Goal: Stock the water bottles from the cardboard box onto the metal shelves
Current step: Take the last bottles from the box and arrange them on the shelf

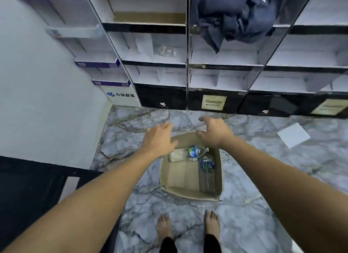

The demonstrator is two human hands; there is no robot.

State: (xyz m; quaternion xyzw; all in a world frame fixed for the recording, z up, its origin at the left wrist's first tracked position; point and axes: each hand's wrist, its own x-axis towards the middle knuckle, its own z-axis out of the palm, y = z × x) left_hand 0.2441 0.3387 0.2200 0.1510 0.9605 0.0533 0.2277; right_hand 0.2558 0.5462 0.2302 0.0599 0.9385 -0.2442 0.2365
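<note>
An open cardboard box (180,179) sits on the marble floor in front of my bare feet. Two clear water bottles with blue labels lie in it: one (188,153) across the far end, one (207,171) along the right wall. My left hand (159,138) hovers over the box's far left corner with its fingers straight and holds nothing. Over the far right corner, my right hand (213,131) has its fingers spread and loosely bent, also holding nothing. The shelves (186,64) rise just beyond the box. A clear bottle (166,51) lies on a middle shelf.
A dark blue bundle in clear plastic (235,15) fills an upper right shelf bay. A white sheet (293,135) lies on the floor at right. A white wall (37,102) closes the left side, with a dark surface (28,196) below it.
</note>
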